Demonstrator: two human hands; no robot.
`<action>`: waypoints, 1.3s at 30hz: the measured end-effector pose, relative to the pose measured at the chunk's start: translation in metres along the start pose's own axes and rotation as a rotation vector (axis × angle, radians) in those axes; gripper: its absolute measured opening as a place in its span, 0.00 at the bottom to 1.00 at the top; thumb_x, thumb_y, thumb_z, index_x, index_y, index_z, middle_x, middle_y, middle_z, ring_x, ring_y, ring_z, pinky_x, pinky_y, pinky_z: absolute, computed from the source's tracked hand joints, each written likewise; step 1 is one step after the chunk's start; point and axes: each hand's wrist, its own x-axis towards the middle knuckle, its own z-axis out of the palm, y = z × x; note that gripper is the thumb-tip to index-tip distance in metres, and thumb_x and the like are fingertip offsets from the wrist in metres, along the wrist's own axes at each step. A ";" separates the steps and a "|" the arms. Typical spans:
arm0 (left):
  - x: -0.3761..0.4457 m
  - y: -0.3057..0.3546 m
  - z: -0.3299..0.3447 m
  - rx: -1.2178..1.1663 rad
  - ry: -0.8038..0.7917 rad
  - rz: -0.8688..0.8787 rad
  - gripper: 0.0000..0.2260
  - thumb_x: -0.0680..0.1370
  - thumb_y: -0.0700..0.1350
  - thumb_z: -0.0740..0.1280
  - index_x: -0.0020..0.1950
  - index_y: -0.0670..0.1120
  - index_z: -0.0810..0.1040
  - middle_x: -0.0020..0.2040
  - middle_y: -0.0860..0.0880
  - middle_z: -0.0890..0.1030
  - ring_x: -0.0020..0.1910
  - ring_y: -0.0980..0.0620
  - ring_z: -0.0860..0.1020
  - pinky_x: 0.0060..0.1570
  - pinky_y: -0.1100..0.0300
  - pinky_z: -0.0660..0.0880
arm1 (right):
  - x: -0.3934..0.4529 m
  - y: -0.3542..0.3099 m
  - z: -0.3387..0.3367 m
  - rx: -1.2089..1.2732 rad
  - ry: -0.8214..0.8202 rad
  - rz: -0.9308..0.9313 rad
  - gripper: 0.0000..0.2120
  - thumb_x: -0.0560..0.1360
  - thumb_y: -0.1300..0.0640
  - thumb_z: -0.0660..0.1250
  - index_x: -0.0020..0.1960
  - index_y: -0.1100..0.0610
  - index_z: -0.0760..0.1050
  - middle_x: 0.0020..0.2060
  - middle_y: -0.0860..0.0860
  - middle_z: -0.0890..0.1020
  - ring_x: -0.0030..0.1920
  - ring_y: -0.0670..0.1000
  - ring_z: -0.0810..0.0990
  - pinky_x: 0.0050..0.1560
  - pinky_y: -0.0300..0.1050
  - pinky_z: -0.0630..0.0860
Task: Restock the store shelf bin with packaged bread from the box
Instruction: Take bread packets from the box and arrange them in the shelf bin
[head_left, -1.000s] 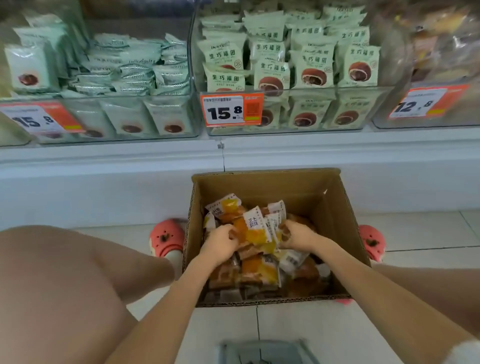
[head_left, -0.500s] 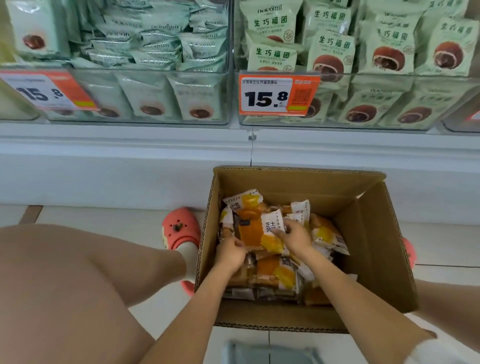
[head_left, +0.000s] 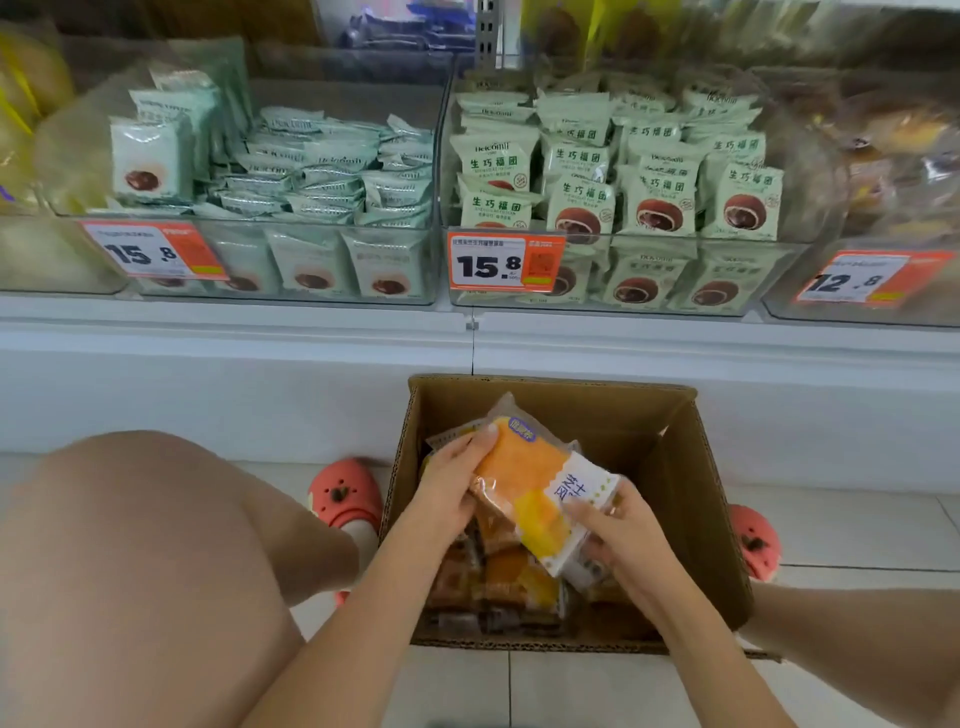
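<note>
While both hands reach into the box (head_left: 675, 467), they hold one bread pack (head_left: 535, 488) between them, lifted above the other packs (head_left: 498, 582) that fill the box bottom. The left hand (head_left: 451, 483) grips the pack's upper left edge, thumb laid along the orange face and fingers curled beneath. The right hand (head_left: 615, 525) pinches the lower right end at the white printed panel, with its fingers wrapped under the wrapper. The pack lies tilted, its clear sealed end pointing up toward the box's far wall and its white end low toward the person. It sits between the two hands, touching both, over the middle of the box. The box stands on the tiled floor (head_left: 857, 525), just before the white shelf base (head_left: 234, 395). Above, clear bins (head_left: 628, 306) hold pale green packs (head_left: 587, 208), and orange price tags (head_left: 505, 261) hang on the bin fronts. A blurred bin at far right (head_left: 878, 171) holds darker wrapped goods that cannot be made out. Pink shoes (head_left: 345, 493) show at either side of the box, and a bare knee (head_left: 135, 545) fills the lower left.
</note>
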 end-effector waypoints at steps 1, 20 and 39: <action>-0.007 0.008 0.004 0.112 -0.020 0.074 0.14 0.74 0.45 0.71 0.57 0.40 0.79 0.49 0.42 0.83 0.47 0.46 0.81 0.49 0.53 0.78 | -0.003 -0.010 -0.003 0.004 -0.009 -0.011 0.18 0.73 0.60 0.69 0.61 0.53 0.70 0.53 0.57 0.81 0.46 0.52 0.84 0.40 0.45 0.81; -0.122 0.219 0.173 0.807 -0.059 1.183 0.06 0.78 0.45 0.67 0.50 0.46 0.84 0.44 0.52 0.84 0.42 0.58 0.80 0.46 0.65 0.76 | -0.077 -0.298 -0.013 -0.608 0.041 -0.662 0.12 0.74 0.54 0.69 0.57 0.49 0.77 0.46 0.55 0.82 0.40 0.39 0.78 0.44 0.32 0.72; -0.073 0.301 0.374 1.796 0.095 1.763 0.19 0.84 0.52 0.48 0.52 0.45 0.74 0.40 0.44 0.78 0.39 0.44 0.77 0.35 0.57 0.71 | -0.017 -0.582 -0.041 -1.373 0.839 -0.882 0.10 0.75 0.55 0.67 0.47 0.62 0.72 0.42 0.59 0.79 0.39 0.58 0.76 0.34 0.45 0.72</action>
